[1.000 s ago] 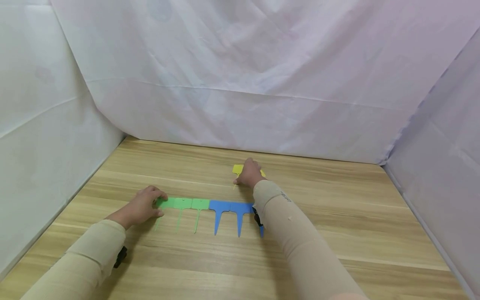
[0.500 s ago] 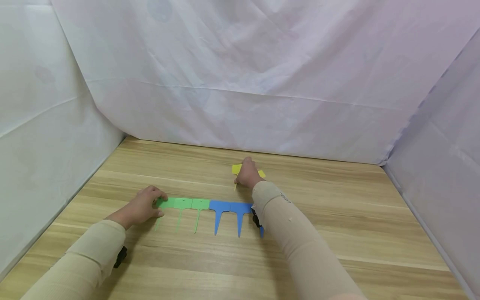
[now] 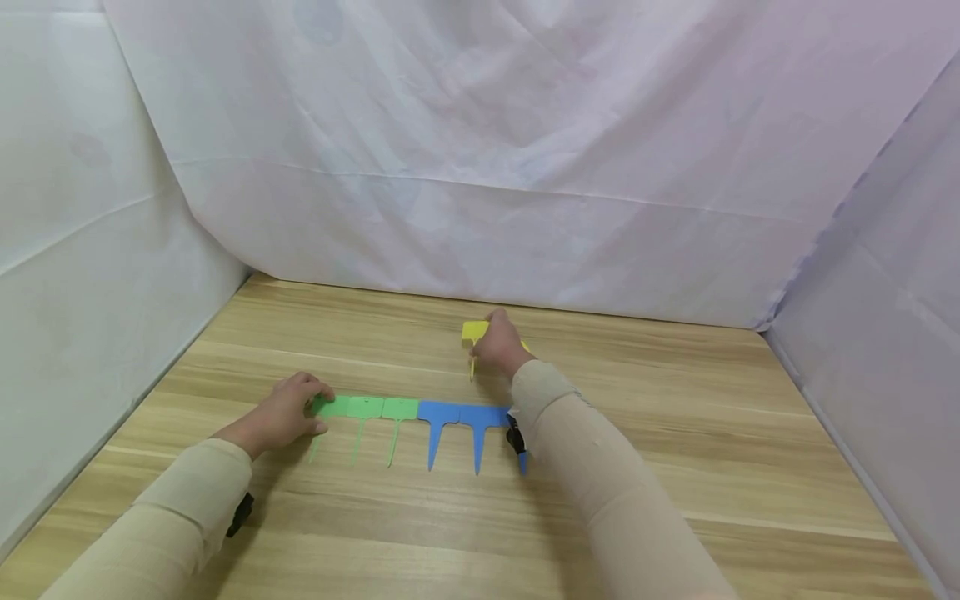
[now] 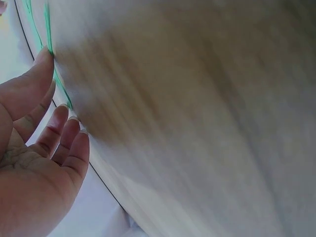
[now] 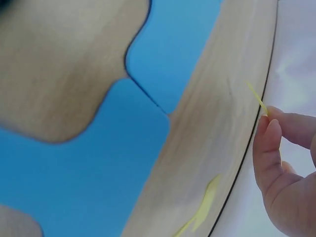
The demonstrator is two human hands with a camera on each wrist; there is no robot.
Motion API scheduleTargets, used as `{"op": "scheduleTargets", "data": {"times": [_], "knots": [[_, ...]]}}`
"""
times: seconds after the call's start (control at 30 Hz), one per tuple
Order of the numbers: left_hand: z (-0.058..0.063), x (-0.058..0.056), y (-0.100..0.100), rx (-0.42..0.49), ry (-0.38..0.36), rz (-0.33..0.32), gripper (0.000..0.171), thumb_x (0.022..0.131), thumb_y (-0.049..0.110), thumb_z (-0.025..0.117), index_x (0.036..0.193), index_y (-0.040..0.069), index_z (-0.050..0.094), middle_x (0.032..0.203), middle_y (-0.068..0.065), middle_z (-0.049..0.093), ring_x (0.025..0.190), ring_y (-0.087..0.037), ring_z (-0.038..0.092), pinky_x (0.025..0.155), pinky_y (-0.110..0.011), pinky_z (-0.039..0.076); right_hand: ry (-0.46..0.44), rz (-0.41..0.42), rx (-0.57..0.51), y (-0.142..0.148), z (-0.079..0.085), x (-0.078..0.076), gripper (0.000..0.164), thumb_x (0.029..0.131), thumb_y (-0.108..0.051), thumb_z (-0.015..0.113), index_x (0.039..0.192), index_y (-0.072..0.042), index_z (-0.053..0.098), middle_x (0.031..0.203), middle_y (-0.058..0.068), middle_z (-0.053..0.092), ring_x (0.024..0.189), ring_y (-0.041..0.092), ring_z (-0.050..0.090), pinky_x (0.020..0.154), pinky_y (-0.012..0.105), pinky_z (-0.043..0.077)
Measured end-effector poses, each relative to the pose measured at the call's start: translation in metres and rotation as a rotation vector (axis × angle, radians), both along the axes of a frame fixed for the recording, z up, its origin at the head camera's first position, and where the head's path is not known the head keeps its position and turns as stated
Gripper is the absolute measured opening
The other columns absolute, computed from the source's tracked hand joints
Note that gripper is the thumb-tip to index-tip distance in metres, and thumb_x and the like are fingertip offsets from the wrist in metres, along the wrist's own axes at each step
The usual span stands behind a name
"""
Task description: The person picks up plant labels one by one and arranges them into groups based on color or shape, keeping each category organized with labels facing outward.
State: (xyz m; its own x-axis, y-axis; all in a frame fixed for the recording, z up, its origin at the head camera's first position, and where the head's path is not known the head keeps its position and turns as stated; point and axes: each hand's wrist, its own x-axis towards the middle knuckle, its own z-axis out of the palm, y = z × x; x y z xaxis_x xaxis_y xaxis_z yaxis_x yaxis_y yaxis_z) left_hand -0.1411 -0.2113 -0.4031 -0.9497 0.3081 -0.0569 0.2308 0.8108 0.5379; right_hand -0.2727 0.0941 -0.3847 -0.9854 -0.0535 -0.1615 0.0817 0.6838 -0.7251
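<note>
My right hand [image 3: 501, 344] pinches a yellow T-shaped plant label [image 3: 474, 331] between thumb and fingertips at the back of the table; the right wrist view shows it nearly edge-on as a thin yellow strip [image 5: 256, 95]. Another yellow label [image 5: 207, 200] lies on the table beneath that hand. Three green plant labels [image 3: 365, 407] lie side by side in a row, stems toward me. Blue plant labels [image 3: 480, 414] continue the row rightward, one partly covered by my right forearm. Relaxed fingers of my left hand [image 3: 283, 412] touch the leftmost green label [image 3: 330, 406].
The wood-grain table [image 3: 360, 533] carries the whole row across its middle. White cloth [image 3: 480, 225] hangs along the back edge, and more cloth closes in both sides. A black wrist device [image 3: 516, 435] sits under my right cuff, over the blue labels.
My right hand has risen slightly from the table with the yellow label, which now shows more of its head and stem. My left hand and the green and blue row have stayed put.
</note>
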Motion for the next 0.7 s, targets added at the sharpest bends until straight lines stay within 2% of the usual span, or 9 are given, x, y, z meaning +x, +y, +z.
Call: {"op": "scheduleTargets", "data": {"times": [0.2, 0.4, 0.5, 0.7], "knots": [[0.003, 0.0, -0.001, -0.001, -0.01, 0.006, 0.037, 0.081, 0.005, 0.075, 0.113, -0.005, 0.06, 0.117, -0.026, 0.049, 0.101, -0.041, 0.045, 0.083, -0.053, 0.044, 0.018, 0.028, -0.101, 0.006, 0.008, 0.006, 0.073, 0.081, 0.008, 0.07, 0.142, -0.002, 0.031, 0.132, 0.021, 0.049, 0.109, 0.031, 0.056, 0.078, 0.034, 0.054], [0.002, -0.001, -0.003, -0.001, -0.009, 0.009, 0.037, 0.081, 0.005, 0.075, 0.113, -0.004, 0.06, 0.116, -0.026, 0.049, 0.1, -0.04, 0.045, 0.082, -0.052, 0.044, 0.061, 0.055, -0.143, 0.012, 0.019, 0.015, 0.073, 0.082, 0.005, 0.071, 0.142, -0.002, 0.03, 0.14, 0.022, 0.041, 0.113, 0.033, 0.053, 0.075, 0.033, 0.055], [0.0, -0.003, -0.005, -0.005, -0.01, 0.01, 0.038, 0.081, 0.006, 0.076, 0.113, -0.004, 0.06, 0.117, -0.026, 0.049, 0.1, -0.039, 0.045, 0.081, -0.052, 0.044, 0.069, 0.057, -0.174, 0.015, 0.024, 0.018, 0.074, 0.081, 0.006, 0.072, 0.141, -0.003, 0.03, 0.138, 0.023, 0.041, 0.109, 0.034, 0.056, 0.069, 0.032, 0.055], [-0.003, -0.006, -0.007, -0.009, -0.006, 0.008, 0.037, 0.081, 0.006, 0.076, 0.113, -0.004, 0.06, 0.117, -0.026, 0.049, 0.101, -0.04, 0.045, 0.082, -0.053, 0.045, 0.082, 0.063, -0.247, 0.022, 0.031, 0.026, 0.075, 0.081, 0.006, 0.071, 0.142, -0.004, 0.03, 0.134, 0.021, 0.041, 0.1, 0.033, 0.057, 0.074, 0.041, 0.056]]}}
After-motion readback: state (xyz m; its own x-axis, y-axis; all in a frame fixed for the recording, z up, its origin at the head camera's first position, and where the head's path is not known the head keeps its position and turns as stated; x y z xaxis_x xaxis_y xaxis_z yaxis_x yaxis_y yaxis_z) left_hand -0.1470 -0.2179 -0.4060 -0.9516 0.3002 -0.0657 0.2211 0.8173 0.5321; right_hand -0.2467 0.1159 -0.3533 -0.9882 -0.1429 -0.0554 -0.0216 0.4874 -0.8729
